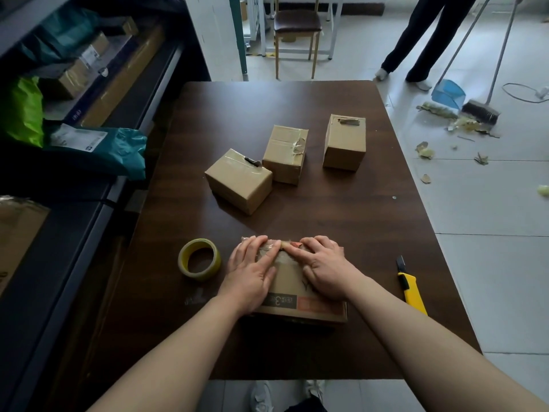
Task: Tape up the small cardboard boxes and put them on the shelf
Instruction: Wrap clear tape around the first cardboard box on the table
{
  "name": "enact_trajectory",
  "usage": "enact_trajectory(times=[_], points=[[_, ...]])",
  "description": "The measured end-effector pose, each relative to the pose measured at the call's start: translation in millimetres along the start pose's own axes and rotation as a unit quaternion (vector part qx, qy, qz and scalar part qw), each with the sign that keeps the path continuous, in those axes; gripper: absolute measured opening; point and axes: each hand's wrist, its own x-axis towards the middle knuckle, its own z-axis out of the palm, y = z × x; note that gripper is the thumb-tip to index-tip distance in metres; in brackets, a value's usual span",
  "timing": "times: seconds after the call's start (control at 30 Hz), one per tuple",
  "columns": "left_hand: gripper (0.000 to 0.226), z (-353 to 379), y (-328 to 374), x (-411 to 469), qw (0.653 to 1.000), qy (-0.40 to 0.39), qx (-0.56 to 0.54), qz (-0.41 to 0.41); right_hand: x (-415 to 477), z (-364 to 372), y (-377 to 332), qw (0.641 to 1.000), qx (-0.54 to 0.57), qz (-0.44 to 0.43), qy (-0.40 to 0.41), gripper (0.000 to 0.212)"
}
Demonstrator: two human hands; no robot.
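A small cardboard box (292,295) with an orange and black printed strip lies near the front of the dark wooden table (341,209). My left hand (252,272) lies flat on its top left, fingers pressing the crinkled tape at the far edge. On the top right, my right hand (323,267) presses down with its fingers bent over the same taped seam. A yellow tape roll (199,259) lies just left of the box. Three taped boxes stand mid-table: left (239,181), middle (285,154), right (344,142). The shelf (98,203) runs along the left.
A yellow utility knife (411,289) lies on the table to the right of the box. The shelf holds parcels, a teal bag (110,150) and a green bag (23,111). Beyond the table stands a chair (297,28); a person's legs (416,43), a broom (481,111) and a blue dustpan (448,93) are at the right, with scraps on the floor.
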Motion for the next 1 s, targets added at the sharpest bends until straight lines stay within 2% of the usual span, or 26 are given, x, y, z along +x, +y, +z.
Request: enact_trajectory(times=[0.07, 0.13, 0.27, 0.4, 0.5, 0.6, 0.73, 0.83, 0.9, 1.0], points=[[0.054, -1, 0, -1, 1.0, -0.007, 0.002, 0.0, -6, 0, 5, 0.995, 0.087, -0.002, 0.048, 0.062], [0.053, 0, 1, 0, 1.0, -0.01, 0.012, 0.007, -12, 9, 14, 0.989, 0.1, -0.025, 0.102, 0.057], [0.053, 1, 3, 0, 0.998, 0.001, 0.064, 0.019, -15, 17, 15, 0.992, 0.042, -0.029, 0.117, 0.053], [0.055, -1, 8, -1, 0.993, 0.005, 0.115, 0.02, -14, 15, 9, 0.984, -0.08, -0.051, 0.149, 0.051], [0.062, 6, 6, -1, 0.986, 0.012, 0.159, 0.051, -14, 19, 7, 0.986, -0.1, -0.059, 0.119, 0.054], [0.061, 8, 3, 3, 0.984, 0.009, 0.153, 0.09, -13, 19, 7, 0.996, -0.037, -0.056, 0.06, 0.06], [0.068, 6, 1, 8, 0.985, 0.009, 0.144, 0.098, -8, 20, 12, 0.996, 0.026, -0.064, 0.051, 0.067], [0.069, 11, 3, 3, 0.994, 0.034, 0.073, 0.073, -11, 21, 11, 0.98, 0.151, -0.025, 0.129, 0.052], [0.067, 16, 3, -3, 0.996, 0.069, 0.046, 0.043, -10, 19, 3, 0.959, 0.213, 0.039, 0.182, 0.041], [0.067, 20, 3, -7, 0.995, 0.096, 0.026, 0.026, 6, 9, -11, 0.95, 0.21, 0.158, 0.17, 0.033]])
